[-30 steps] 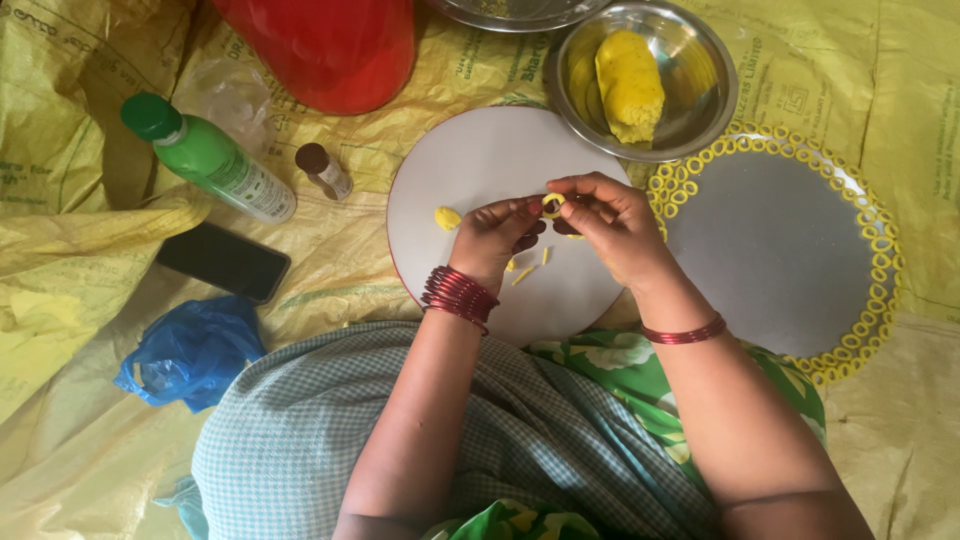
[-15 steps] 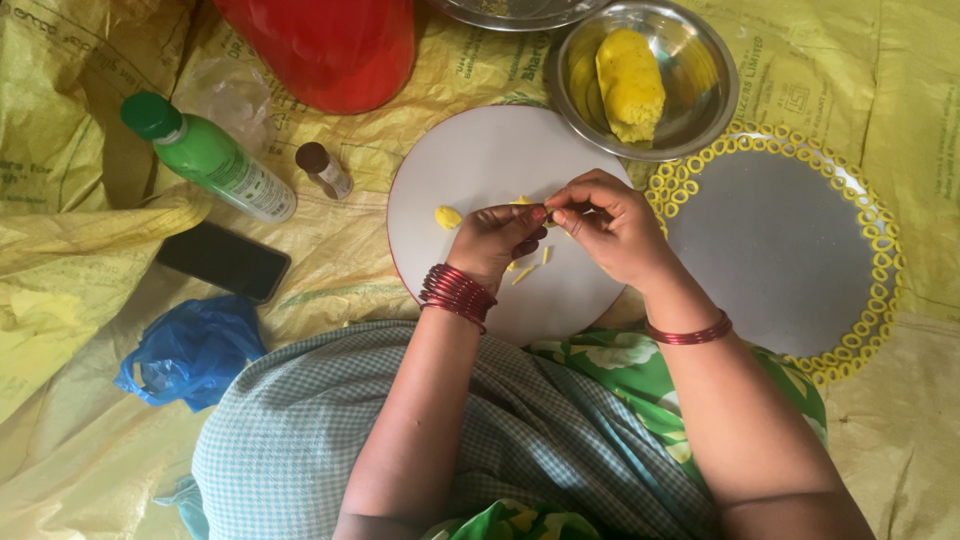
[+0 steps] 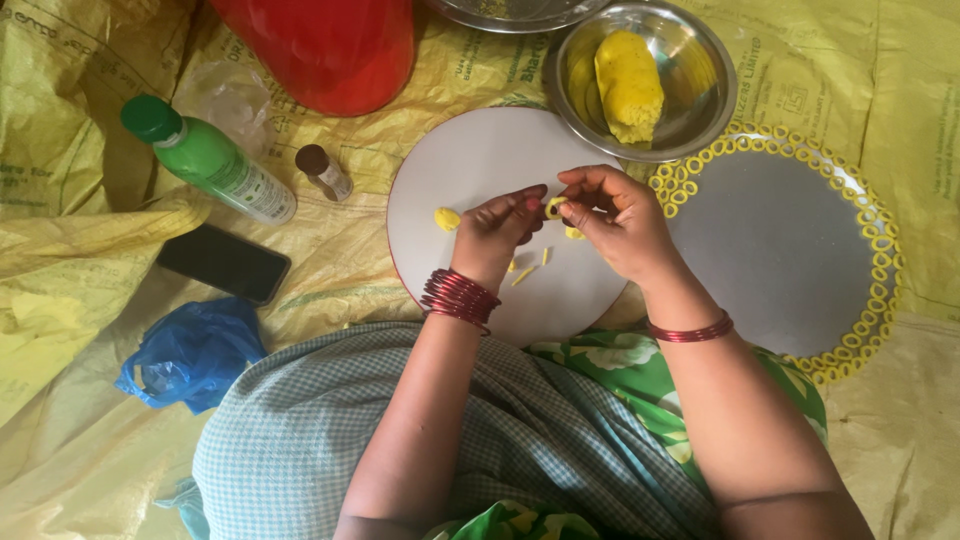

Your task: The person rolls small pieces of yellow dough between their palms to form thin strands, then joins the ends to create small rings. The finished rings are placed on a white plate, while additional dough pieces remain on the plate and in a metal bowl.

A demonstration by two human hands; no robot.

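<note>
We see a small ring of yellow dough [image 3: 553, 207] pinched between the fingertips of both hands, held just above the round white board [image 3: 470, 170]. The left hand [image 3: 500, 232] closes thumb and forefinger on the ring's left side; the right hand [image 3: 618, 222] curls its fingers around the right side, gripping it too. Under the hands, thin yellow dough strips [image 3: 522, 276] lie on the board, and a small dough lump [image 3: 447, 218] sits on the board to the left of the left hand, apart from it. Red bangles [image 3: 459, 297] circle the left wrist, and a single red bangle [image 3: 690, 330] the right.

Just beyond the board stands a steel bowl [image 3: 700, 100] holding a block of yellow dough [image 3: 628, 85]. To the right lies a round steel tray [image 3: 775, 250], its rim lined with finished dough rings [image 3: 880, 250]. To the left, on the yellow sheet [image 3: 900, 120], we find a green bottle [image 3: 208, 160], a small brown-capped vial [image 3: 322, 171], a black phone [image 3: 223, 262] and a blue plastic bag [image 3: 190, 352]. A red container [image 3: 320, 45] stands at the top.
</note>
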